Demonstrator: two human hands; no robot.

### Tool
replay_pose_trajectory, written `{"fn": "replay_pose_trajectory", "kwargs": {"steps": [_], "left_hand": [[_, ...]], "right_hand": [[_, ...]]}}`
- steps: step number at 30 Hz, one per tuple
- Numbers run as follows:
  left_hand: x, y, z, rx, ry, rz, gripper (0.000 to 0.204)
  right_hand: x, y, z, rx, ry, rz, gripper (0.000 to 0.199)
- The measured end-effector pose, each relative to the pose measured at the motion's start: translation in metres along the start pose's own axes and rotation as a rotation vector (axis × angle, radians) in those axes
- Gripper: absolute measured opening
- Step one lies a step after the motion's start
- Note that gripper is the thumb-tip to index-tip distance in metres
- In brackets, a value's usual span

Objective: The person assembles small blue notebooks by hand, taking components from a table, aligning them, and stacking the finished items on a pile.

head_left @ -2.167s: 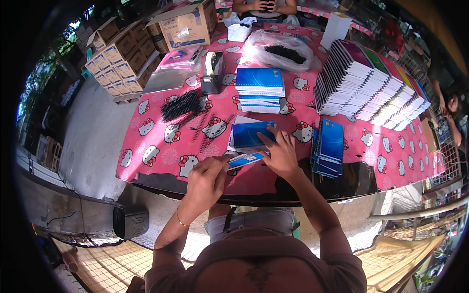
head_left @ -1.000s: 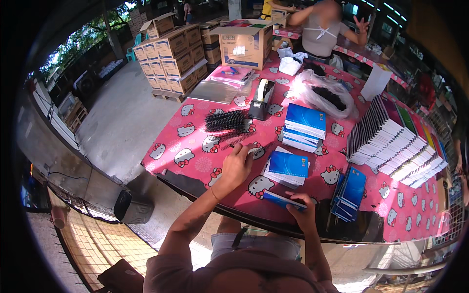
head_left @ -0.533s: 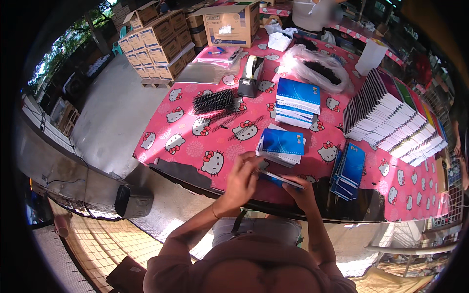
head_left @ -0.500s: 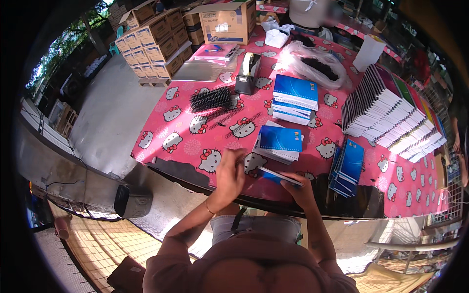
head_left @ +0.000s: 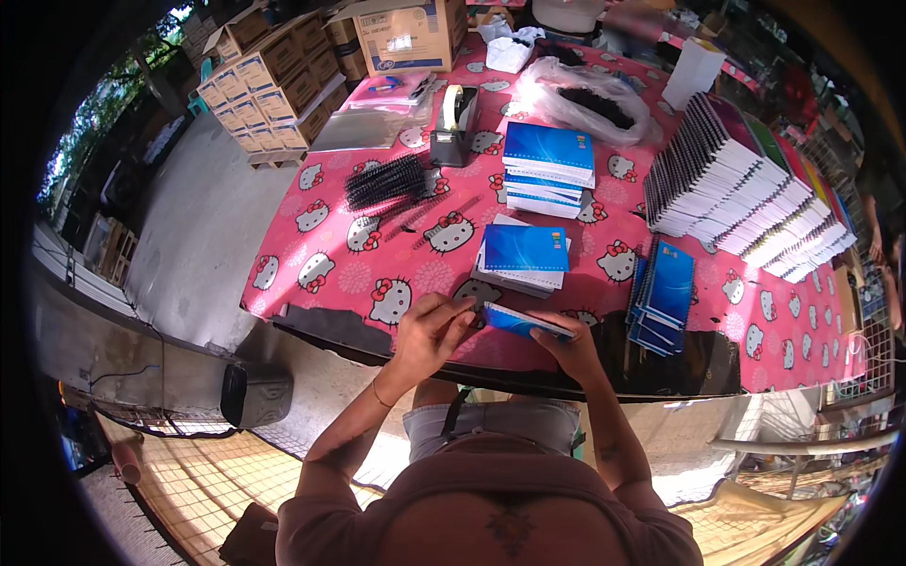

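My right hand (head_left: 568, 345) grips a small blue-covered notebook (head_left: 511, 321) by its right end, holding it tilted above the table's near edge. Close to the notebook's left end is my left hand (head_left: 432, 332), thumb and fingers drawn together in a pinch; whatever lies between them is too small to make out. Just beyond, a short stack of blue-covered, punched pads (head_left: 525, 247) rests on the table. To the right lie several blue notebooks with dark spiral binding (head_left: 668, 288), overlapping. A bundle of black spiral coils (head_left: 385, 181) sits at the left, with loose coils beside it.
A pink patterned cloth (head_left: 321, 245) covers the table. Farther back are a taller pad stack (head_left: 547, 156), a tape dispenser (head_left: 454, 127), clear plastic sleeves (head_left: 354, 132) and a plastic bag with black contents (head_left: 595, 108). Spiral notebooks (head_left: 746, 189) are piled right; cartons (head_left: 283, 85) stand back left.
My left hand has lowered and its fingers have come together near the notebook's left end. The notebook has turned, showing more of its blue cover. The whole view has shifted slightly.
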State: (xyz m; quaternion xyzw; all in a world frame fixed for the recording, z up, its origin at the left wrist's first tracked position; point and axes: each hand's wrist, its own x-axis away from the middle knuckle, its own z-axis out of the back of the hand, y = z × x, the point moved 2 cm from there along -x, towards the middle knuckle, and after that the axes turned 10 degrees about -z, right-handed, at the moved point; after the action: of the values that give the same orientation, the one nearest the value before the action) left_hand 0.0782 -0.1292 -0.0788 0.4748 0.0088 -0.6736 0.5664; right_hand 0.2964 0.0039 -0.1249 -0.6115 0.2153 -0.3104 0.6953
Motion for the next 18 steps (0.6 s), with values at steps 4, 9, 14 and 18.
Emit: {"fn": "replay_pose_trajectory", "kwargs": {"steps": [4, 9, 14, 18], "left_hand": [[0.005, -0.004, -0.002, 0.090, 0.018, 0.043, 0.025], [0.002, -0.004, -0.003, 0.091, -0.062, 0.199, 0.026], [-0.011, -0.005, 0.000, 0.089, -0.086, 0.056, 0.029], [-0.030, -0.007, 0.001, 0.126, -0.276, -0.060, 0.027]], "right_hand": [[0.000, 0.002, 0.000, -0.024, 0.005, -0.005, 0.029], [-0.002, 0.007, 0.000, -0.013, 0.006, 0.022, 0.028], [0.001, 0.003, 0.002, 0.051, -0.004, 0.047, 0.027], [0.005, -0.006, 0.006, 0.082, 0.014, 0.083, 0.027]]}}
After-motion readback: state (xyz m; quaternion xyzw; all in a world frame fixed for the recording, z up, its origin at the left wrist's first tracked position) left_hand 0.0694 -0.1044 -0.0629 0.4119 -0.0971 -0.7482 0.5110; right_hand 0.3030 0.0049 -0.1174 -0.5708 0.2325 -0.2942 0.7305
